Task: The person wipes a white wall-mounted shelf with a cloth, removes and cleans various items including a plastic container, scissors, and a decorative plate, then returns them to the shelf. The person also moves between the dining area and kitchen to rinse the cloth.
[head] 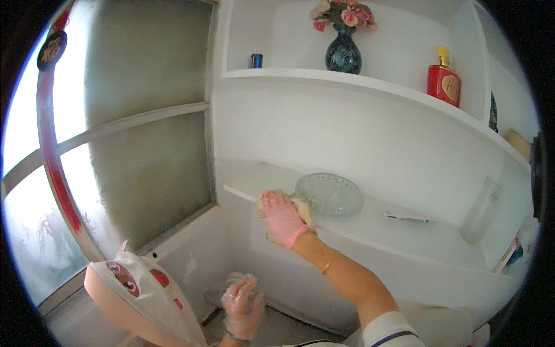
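My right hand, in a pink glove, presses a beige cloth against the front edge of the lower white shelf. Just right of the cloth sits a clear ribbed glass bowl. Low in the picture hangs my left hand, in a clear plastic glove, its fingers loosely bent and nothing visible in them.
A small white packet and a clear glass vase occupy the lower shelf. Above stand a flower vase, a red bottle and a blue can. At left are a frosted window and a cartoon-faced bag.
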Demonstrator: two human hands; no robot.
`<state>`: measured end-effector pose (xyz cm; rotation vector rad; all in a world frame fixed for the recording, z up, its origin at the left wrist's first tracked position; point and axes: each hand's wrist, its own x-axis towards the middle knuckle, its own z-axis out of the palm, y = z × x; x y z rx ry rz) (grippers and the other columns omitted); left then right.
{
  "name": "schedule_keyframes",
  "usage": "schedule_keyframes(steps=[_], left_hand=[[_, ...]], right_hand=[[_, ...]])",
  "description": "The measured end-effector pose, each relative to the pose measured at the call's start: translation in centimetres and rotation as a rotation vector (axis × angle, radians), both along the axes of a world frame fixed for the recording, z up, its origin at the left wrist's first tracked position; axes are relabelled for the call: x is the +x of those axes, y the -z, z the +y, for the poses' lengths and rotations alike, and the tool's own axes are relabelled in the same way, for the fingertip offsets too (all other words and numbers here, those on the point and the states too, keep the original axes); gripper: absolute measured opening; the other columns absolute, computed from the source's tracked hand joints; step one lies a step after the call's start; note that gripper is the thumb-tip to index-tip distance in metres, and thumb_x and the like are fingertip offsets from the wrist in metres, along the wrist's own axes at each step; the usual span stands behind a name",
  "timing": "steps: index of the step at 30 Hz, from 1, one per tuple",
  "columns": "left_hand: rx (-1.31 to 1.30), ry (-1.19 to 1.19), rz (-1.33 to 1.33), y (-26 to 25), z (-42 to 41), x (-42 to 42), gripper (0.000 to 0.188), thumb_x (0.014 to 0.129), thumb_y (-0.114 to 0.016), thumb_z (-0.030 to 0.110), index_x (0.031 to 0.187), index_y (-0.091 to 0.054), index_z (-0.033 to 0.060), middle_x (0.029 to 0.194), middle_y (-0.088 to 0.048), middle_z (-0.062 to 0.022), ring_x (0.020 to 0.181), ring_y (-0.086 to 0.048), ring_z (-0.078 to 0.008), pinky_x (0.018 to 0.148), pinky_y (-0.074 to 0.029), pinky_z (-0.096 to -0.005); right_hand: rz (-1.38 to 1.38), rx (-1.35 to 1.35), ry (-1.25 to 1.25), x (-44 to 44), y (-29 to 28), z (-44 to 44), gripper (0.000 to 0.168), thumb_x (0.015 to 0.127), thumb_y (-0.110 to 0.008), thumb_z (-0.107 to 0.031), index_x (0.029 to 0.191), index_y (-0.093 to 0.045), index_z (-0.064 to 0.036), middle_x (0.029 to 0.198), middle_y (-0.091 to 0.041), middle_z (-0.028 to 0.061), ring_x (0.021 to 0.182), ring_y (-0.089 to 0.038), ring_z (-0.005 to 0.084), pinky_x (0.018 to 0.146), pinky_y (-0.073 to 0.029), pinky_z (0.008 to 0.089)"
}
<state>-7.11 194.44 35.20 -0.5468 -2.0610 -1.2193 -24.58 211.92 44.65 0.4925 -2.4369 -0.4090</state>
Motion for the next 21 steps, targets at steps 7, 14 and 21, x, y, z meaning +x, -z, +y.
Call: schedule_keyframes(steps=[7, 14, 21], left_hand=[[-0.004, 0.171, 0.099, -0.5, 2.2, 0.0, 0.036, 0.069, -0.062, -0.003, 0.105, -0.060, 0.0017, 0.105, -0.059, -0.0166, 0.097, -0.057, -0.0334, 0.084, -0.045, -0.0414], [0.158, 0.293, -0.017, 0.7, 3.5, -0.9, 0.032, 0.079, -0.057, 0.004, 0.110, -0.057, -0.0002, 0.102, -0.057, -0.0117, 0.094, -0.056, -0.0249, 0.079, -0.047, -0.0340], [0.298, 0.453, -0.079, 2.7, 4.0, -4.1, 0.032, 0.086, -0.053, 0.005, 0.117, -0.053, -0.0018, 0.105, -0.053, -0.0075, 0.085, -0.054, -0.0160, 0.070, -0.048, -0.0266]], right_hand=[[0.095, 0.024, -0.038, 4.6, 0.7, 3.1, 0.055, 0.082, -0.047, -0.013, 0.133, -0.035, 0.005, 0.131, -0.045, 0.0183, 0.124, -0.042, 0.0286, 0.107, -0.031, 0.0389], [-0.024, -0.320, -0.177, 10.8, -2.3, 7.5, 0.038, 0.083, -0.048, -0.013, 0.120, -0.053, -0.006, 0.117, -0.056, 0.0122, 0.108, -0.054, 0.0261, 0.093, -0.043, 0.0345], [0.384, -1.215, -0.397, 17.4, -18.0, 12.0, 0.031, 0.084, -0.047, -0.003, 0.111, -0.061, -0.009, 0.102, -0.064, 0.0129, 0.089, -0.062, 0.0237, 0.079, -0.048, 0.0313]])
